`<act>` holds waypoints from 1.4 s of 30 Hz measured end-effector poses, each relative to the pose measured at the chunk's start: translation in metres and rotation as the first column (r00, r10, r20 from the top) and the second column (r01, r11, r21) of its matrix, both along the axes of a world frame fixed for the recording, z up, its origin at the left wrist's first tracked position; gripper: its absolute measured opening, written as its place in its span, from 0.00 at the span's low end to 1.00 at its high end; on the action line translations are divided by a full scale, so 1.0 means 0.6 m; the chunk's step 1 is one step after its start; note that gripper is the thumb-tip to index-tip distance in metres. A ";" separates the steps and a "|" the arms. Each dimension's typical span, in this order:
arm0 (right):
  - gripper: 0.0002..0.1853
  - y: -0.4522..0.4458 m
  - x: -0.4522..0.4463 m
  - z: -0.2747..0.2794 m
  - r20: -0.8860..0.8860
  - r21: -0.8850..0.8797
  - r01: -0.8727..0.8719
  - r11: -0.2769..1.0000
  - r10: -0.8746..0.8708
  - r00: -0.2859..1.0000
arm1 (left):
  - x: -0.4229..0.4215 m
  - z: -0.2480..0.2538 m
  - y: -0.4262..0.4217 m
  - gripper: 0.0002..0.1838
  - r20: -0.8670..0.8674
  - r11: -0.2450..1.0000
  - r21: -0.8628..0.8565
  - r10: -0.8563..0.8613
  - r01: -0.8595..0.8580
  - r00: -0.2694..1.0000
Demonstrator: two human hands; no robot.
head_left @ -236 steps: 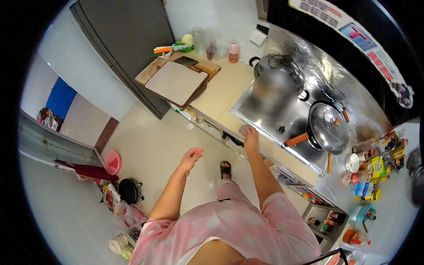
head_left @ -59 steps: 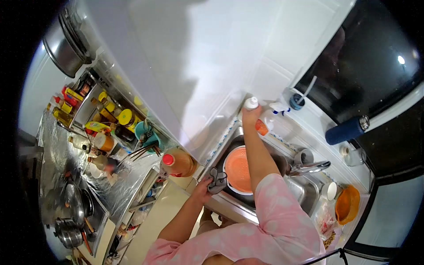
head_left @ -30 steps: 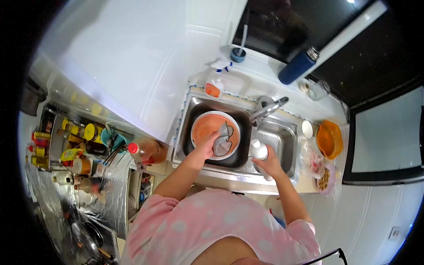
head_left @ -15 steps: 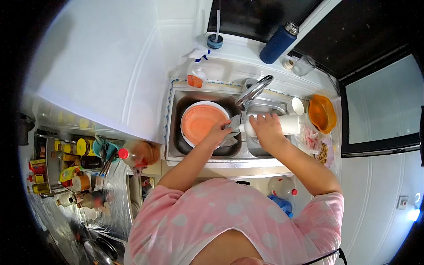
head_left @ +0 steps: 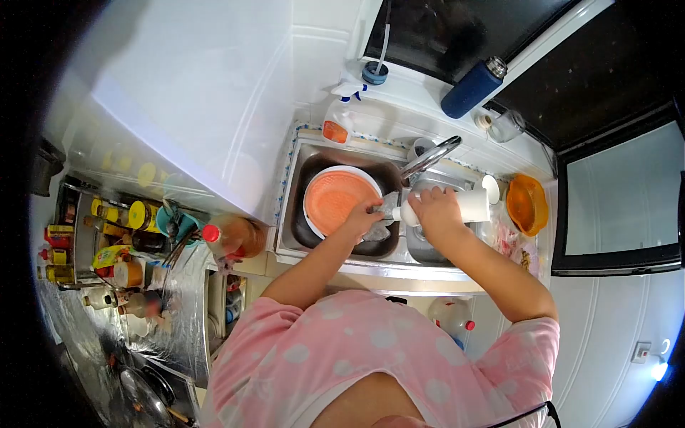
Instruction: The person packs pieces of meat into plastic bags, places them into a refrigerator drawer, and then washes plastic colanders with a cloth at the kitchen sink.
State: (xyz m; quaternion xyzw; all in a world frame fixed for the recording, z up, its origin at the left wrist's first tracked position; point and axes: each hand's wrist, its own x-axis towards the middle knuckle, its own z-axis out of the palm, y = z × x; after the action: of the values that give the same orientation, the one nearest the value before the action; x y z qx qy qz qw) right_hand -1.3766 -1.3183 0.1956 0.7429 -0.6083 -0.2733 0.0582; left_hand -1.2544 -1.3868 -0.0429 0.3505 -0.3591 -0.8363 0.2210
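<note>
A white bottle (head_left: 474,205) lies nearly level over the right sink basin, its narrow end pointing left. My right hand (head_left: 437,212) is wrapped around it. My left hand (head_left: 364,216) pinches a crumpled grey piece (head_left: 386,207), perhaps a dishcloth, close to the bottle's tip; whether the two touch I cannot tell. Beneath and left of that hand, an orange basket-like dish (head_left: 339,200) sits in a white bowl (head_left: 308,213) inside the left basin (head_left: 297,171). The chrome faucet (head_left: 432,157) rises behind the bottle.
Behind the sink stand a spray bottle (head_left: 337,121) and a blue flask (head_left: 474,89). An orange bowl (head_left: 526,205) and a white cup (head_left: 489,188) are on the right. At left are a large red-capped bottle (head_left: 234,237) and several condiment containers. A window (head_left: 606,200) stands open at right.
The camera view has shifted, so the sink appears slightly lower and farther right. Both hands keep their holds on the bottle and the grey piece, with little visible change between them.
</note>
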 end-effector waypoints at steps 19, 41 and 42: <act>0.41 -0.024 -0.023 -0.089 0.929 -0.056 0.412 0.909 -0.104 0.356 | 0.072 0.049 -0.046 0.19 -0.129 0.973 0.142 0.202 -0.184 0.971; 0.39 -0.548 0.245 -0.352 0.974 -0.202 0.743 0.638 0.208 0.086 | 0.260 -0.008 -0.040 0.20 0.263 0.807 0.301 0.442 -0.508 0.858; 0.39 -0.552 0.243 -0.350 0.980 -0.165 0.736 0.656 0.191 0.049 | 0.262 -0.009 -0.039 0.19 0.260 0.802 0.304 0.449 -0.514 0.855</act>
State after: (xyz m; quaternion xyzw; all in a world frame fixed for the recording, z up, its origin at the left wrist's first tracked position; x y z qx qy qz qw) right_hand -1.2309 -1.6497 -0.0146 0.4966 -0.6794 0.5167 -0.1576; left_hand -1.0974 -1.4104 -0.0480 0.5371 -0.1153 -0.7695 0.3258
